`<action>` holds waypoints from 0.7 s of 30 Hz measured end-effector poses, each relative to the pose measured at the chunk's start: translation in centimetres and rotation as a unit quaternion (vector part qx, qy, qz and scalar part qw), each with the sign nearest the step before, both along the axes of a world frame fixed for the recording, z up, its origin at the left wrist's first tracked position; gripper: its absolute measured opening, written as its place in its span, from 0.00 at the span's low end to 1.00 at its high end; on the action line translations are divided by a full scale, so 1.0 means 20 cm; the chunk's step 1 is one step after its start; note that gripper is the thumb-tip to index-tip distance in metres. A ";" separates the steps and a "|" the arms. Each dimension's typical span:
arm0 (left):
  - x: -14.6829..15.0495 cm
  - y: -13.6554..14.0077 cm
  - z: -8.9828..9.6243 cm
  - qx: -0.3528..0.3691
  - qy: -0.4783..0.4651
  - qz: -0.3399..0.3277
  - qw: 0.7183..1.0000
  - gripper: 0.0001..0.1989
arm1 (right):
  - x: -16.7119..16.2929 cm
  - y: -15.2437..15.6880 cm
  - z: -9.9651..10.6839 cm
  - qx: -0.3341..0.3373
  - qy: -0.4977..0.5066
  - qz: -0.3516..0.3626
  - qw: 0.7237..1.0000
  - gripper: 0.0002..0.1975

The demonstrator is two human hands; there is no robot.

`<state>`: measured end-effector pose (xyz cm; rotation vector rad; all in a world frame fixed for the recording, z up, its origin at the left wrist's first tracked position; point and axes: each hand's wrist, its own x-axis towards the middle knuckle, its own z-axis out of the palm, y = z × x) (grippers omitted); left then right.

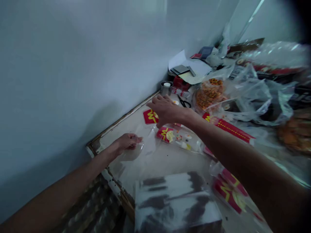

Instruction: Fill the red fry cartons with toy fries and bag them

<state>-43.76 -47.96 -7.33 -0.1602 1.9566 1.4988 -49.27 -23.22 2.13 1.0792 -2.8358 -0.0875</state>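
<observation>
My left hand pinches the edge of a clear plastic bag near the table's left corner. Above the table, my right hand reaches out with its fingers apart and holds nothing that I can see. Just under its fingertips lies a red card piece with a yellow zigzag mark. Close below my right wrist is a clear packet with a similar red piece and small food-like shapes. Another red packet lies beneath my right forearm. Part of the table top is hidden by my right arm.
In front stands a black-and-white patterned box. Along the wall are a metal cup, black scissors and papers. Plastic bags and a bag of orange pieces crowd the right. The white wall borders the table.
</observation>
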 end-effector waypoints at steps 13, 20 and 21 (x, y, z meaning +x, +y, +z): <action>0.26 0.18 0.25 0.020 0.046 -0.017 0.999 0.17 | 0.86 0.70 0.08 -0.038 -0.024 -0.064 0.997 0.44; 0.31 0.32 0.26 -0.002 0.068 0.004 0.998 0.24 | 0.95 0.88 0.02 -0.063 -0.007 -0.051 0.997 0.45; 0.30 0.33 0.25 -0.005 0.063 -0.008 0.998 0.25 | 0.96 0.89 0.02 -0.069 -0.010 -0.053 0.996 0.45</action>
